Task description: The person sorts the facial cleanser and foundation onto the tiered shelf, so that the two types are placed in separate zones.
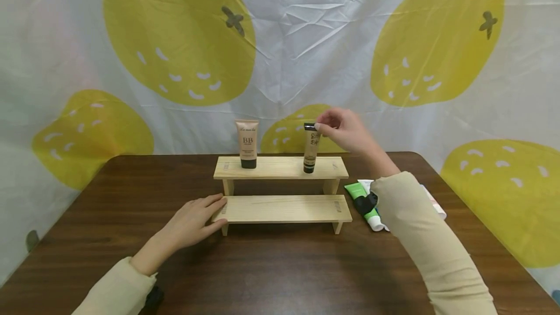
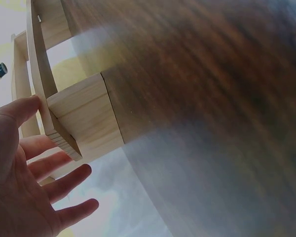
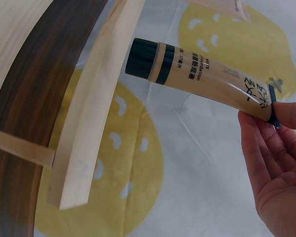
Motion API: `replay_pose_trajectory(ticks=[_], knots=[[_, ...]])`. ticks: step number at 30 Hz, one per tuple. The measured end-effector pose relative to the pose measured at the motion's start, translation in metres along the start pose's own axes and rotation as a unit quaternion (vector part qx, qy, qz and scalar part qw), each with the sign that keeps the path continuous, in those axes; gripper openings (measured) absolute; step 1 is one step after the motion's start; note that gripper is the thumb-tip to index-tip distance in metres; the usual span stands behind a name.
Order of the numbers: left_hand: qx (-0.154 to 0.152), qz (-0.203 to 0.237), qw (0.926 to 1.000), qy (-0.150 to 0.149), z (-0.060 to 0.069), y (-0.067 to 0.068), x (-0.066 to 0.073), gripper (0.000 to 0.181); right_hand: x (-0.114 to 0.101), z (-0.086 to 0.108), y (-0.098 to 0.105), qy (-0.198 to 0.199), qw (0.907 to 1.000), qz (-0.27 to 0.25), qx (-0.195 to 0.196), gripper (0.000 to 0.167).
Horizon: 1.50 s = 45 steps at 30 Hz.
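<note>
My right hand [image 1: 347, 132] pinches a beige foundation tube [image 1: 311, 149] with a black cap by its flat crimped top, between thumb and fingers. The tube stands cap down at the right part of the upper wooden shelf [image 1: 275, 167]; whether its cap bears on the wood, I cannot tell. A pinkish-beige BB cream tube [image 1: 248, 141] stands cap down on the left of that shelf. With fingers spread and fairly straight, my left hand [image 1: 192, 222] rests against the left end of the lower wooden shelf [image 1: 280, 208]. The left wrist view shows the thumb touching the plank [image 2: 42, 84].
Right of the shelves, a green tube [image 1: 356, 191] with a white cap lies on the brown table [image 1: 284, 276] among other tubes, partly hidden by the right sleeve [image 1: 420, 227]. A lemon-print cloth [image 1: 302, 38] hangs behind the table.
</note>
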State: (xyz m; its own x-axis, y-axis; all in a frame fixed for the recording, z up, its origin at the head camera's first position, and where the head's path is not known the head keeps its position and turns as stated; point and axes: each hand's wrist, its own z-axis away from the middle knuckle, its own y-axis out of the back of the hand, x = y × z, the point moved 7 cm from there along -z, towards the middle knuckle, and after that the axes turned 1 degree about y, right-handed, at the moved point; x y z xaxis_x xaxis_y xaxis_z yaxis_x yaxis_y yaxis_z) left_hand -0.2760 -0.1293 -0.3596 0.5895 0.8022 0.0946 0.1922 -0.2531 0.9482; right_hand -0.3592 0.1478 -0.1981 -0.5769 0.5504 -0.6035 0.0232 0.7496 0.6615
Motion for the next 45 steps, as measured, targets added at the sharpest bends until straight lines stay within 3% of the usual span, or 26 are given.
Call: replay_pose_trajectory(ticks=[12, 25, 45], knots=[[-0.005, -0.003, 1.0, -0.003, -0.002, 0.001, 0.002, 0.054, -0.001, -0.01, -0.017, -0.008, 0.9998, -0.013, 0.015, 0.014], [-0.01, 0.001, 0.9999, -0.002, -0.001, 0.001, 0.001, 0.053, -0.003, -0.022, -0.034, 0.017, 0.9995, -0.014, 0.025, 0.013], [-0.002, 0.0, 1.0, -0.005, -0.001, -0.001, 0.0, 0.054, -0.001, -0.03, -0.044, 0.017, 0.9987, -0.012, 0.048, 0.013]])
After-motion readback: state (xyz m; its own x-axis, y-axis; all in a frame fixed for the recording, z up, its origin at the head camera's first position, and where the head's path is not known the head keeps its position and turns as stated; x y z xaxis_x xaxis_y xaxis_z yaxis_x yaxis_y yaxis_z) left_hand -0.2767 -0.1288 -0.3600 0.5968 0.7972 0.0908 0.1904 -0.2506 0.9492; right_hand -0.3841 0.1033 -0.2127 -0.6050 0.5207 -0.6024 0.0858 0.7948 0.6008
